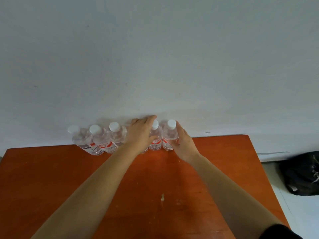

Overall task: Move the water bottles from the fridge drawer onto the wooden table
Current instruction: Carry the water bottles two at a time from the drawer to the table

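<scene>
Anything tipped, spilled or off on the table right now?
Nothing tipped or spilled. The water bottles stand upright in a row along the wooden table's far edge by the wall. One whitish mark shows on the tabletop near the middle; I cannot tell whether it is a chip or residue.

The water bottles (156, 135) are showing clear, glossy plastic with matt white caps and red-and-white printed labels, while the wooden table (51, 178) is looking smooth and orange-brown with a faint sheen and small pale chips, and the wall (155, 57) behind is appearing matt, lightly scuffed white.
</scene>
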`<state>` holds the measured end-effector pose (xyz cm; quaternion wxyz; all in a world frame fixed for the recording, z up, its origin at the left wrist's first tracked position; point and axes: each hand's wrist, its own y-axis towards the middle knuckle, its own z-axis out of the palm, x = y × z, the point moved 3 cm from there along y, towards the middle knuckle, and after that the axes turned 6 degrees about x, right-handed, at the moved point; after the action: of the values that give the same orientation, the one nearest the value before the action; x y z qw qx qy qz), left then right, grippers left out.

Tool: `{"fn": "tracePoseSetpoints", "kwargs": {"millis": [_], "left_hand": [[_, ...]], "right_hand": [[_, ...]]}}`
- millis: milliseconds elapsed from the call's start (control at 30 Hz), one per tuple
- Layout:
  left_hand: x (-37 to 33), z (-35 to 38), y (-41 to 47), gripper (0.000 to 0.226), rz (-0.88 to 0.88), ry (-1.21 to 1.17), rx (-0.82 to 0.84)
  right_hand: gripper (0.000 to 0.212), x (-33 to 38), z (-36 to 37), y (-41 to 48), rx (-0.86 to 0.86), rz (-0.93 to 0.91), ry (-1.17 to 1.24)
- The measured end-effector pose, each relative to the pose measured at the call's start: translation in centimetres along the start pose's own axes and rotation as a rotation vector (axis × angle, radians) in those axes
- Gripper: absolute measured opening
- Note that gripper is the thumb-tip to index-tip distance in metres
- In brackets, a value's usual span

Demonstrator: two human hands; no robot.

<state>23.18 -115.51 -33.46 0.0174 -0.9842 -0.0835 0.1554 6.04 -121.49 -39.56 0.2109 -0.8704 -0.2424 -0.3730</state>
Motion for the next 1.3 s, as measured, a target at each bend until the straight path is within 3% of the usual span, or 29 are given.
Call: {"fn": "tracePoseSetpoints", "kwargs": {"millis": [100, 300, 400, 500, 633, 967, 1300], "left_hand": [[-0.1, -1.4, -1.6, 0.069, 0.015, -0.141, -0.051], [-0.8, -0.6, -8.0, 0.051, 0.077, -0.113, -0.41], [-1.4, 2.1, -10.7, 0.058, 0.051, -0.088, -0.373], [-2.7, 4.5, -11.6, 0.069, -0.025, -0.033, -0.212], [-6.4, 4.2, -11.8, 0.071, 0.038, -0.019, -0.161], [-25.5, -3.7, -17.4, 0.07, 0.46, -0.037, -0.392], [-49.7, 1.2, -40.9, 0.071, 0.969, -0.089, -0.313]], "right_hand": [[0.078, 1.2, -1.3, -0.9, -0.047, 0.005, -0.013], [0.06, 3.2, -2.6, -5.3, -0.296, -0.101, -0.06], [0.06, 2.3, -2.1, -8.5, -0.36, -0.098, -0.198], [0.061, 0.3, -1.7, -12.1, -0.425, -0.061, -0.28], [0.061, -1.1, -3.9, -17.0, -0.526, -0.027, -0.316], [0.064, -0.6, -15.8, -36.7, -0.976, 0.056, -0.517], [0.071, -4.7, -15.4, -75.7, -1.322, 0.432, -0.646]]}}
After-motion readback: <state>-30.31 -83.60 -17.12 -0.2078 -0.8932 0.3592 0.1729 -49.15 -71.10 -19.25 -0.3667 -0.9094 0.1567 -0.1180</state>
